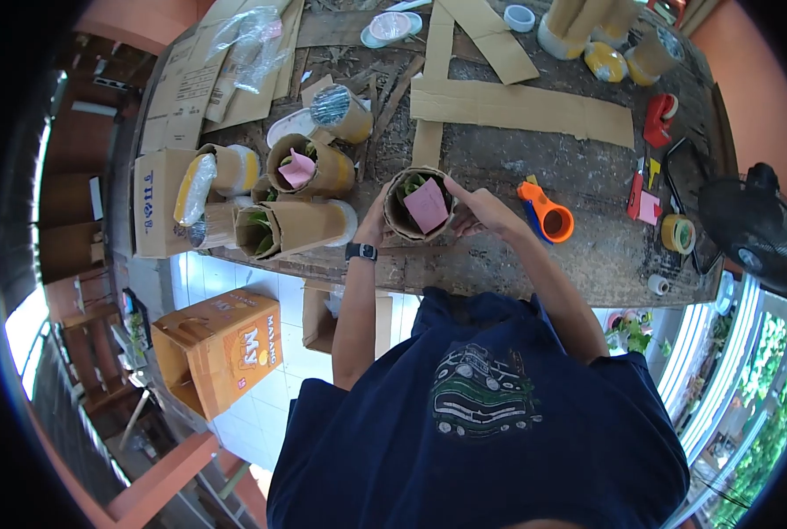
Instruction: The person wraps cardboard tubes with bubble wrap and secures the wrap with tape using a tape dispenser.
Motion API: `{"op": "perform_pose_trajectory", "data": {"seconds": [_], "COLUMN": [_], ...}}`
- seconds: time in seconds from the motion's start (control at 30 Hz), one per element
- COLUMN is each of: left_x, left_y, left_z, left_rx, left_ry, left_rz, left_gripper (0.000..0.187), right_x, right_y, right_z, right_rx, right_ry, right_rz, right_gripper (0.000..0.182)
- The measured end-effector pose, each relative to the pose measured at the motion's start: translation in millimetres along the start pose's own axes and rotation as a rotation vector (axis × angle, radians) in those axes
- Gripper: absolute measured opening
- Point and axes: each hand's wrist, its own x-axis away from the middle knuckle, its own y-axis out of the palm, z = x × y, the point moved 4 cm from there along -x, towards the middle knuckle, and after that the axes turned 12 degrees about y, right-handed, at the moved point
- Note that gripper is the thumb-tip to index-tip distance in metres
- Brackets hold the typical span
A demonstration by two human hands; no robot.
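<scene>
A cardboard tube (393,221) stands in front of me with its open end toward the camera. Green leaves (402,189) and a pink slip of paper (426,206) show inside it. My left hand (374,220), below a dark wristwatch (361,251), is closed against the tube's left side. On the opposite side, my right hand (484,210) grips the tube near its rim, some of its fingers hidden. Just right of that hand lies an orange tape dispenser (554,222). Left of my hands, another cardboard tube (327,172) holds leaves and pink paper.
More leaf-filled tubes (309,227) lie at the left beside a cardboard box (160,198). Flat cardboard strips (525,110) cross the table's far side. A red tape dispenser (659,122), a red cutter (635,196) and a black fan (753,225) are at the right.
</scene>
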Motion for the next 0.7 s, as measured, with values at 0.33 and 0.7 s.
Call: {"op": "perform_pose_trajectory", "data": {"seconds": [0.33,0.7], "left_x": [-29.7,-12.2], "left_y": [-19.8,42.4], "left_z": [-97.9,25.2], "left_rx": [0.313,-0.100], "left_ry": [0.338,0.420], "left_rz": [0.220,0.287], "left_gripper": [0.045,0.054], "right_x": [-83.4,-107.6], "right_y": [-18.8,-11.0], "right_z": [43.6,42.2], "right_rx": [0.567,0.174], "right_ry": [-0.707,-0.737], "right_rz": [0.225,0.205], "right_gripper": [0.121,0.093]}}
